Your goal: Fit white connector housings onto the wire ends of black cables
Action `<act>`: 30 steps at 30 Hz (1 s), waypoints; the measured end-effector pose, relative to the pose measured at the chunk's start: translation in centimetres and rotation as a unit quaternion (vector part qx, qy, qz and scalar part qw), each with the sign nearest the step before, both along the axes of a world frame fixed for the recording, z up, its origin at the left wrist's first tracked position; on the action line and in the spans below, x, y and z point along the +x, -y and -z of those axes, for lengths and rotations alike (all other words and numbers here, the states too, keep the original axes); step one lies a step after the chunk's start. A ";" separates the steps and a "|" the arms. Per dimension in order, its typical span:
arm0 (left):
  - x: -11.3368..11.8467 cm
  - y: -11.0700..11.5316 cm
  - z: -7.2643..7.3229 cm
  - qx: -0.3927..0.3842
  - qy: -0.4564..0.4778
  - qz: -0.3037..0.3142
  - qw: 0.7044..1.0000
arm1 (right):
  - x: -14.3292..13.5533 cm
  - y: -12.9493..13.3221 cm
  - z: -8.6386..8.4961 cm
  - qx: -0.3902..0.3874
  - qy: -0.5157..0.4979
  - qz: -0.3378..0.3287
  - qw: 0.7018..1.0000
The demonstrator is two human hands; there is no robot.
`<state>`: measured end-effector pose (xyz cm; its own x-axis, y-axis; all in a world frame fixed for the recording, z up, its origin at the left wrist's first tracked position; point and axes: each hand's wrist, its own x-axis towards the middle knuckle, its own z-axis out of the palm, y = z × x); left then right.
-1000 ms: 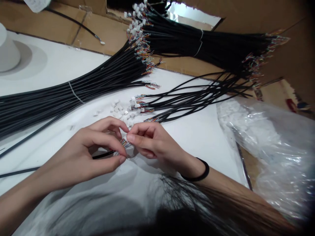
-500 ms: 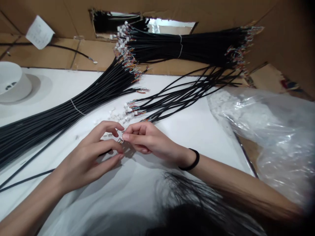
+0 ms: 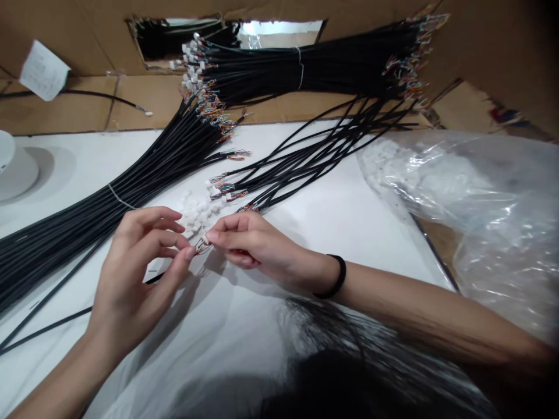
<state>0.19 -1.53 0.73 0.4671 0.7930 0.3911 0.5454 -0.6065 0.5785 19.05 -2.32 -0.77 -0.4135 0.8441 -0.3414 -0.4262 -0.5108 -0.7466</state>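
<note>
Under inspection is a bunch of thin multicoloured wires [image 3: 202, 247] at the stripped end of a thin black round cable [image 3: 65, 319]; it is located just on the near side of the landmark, a loose heap of small white plastic connector housings [image 3: 198, 215]. A single white plastic connector [image 3: 208, 238] is pinched between the thumb and forefinger of the right hand [image 3: 251, 240], its other fingers being curled in. The wires are grasped at the fingertips of the left hand [image 3: 135, 270]; how many are gripped cannot be told. A black elastic band [image 3: 335, 277] is worn on the right wrist.

To the left of the heap, a tied bundle of black cables [image 3: 131, 174] is laid on the white tabletop [image 3: 336, 227]. To its right, loose black cables with coloured ends [image 3: 314, 152] are spread. Beyond it, a second tied black bundle [image 3: 336, 67] is placed against brown cardboard [image 3: 362, 14]. Well to its right, a clear plastic bag of white pieces [image 3: 458, 180] is noted; well to its left, a white round container [image 3: 17, 171] is partly seen.
</note>
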 end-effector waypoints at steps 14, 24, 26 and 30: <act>0.5 0.8 0.0 0.101 -0.026 -0.038 0.994 | -0.4 0.4 -0.3 -0.035 -0.017 0.014 0.999; 0.6 0.8 -0.2 0.093 -0.044 -0.033 0.994 | -0.3 0.3 -0.1 -0.018 -0.020 0.006 1.000; 0.7 0.8 -0.1 0.102 -0.045 -0.032 0.993 | -0.4 0.4 -0.1 -0.010 -0.020 0.005 1.000; 0.7 0.9 0.1 0.141 -0.064 -0.014 0.988 | -0.4 0.4 -0.1 -0.015 -0.023 0.011 1.000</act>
<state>0.94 -2.42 0.66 0.5072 0.6746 0.5364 0.6220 -0.7173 0.3141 18.65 -2.75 -0.69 -0.4115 0.8423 -0.3482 -0.4713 -0.5236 -0.7097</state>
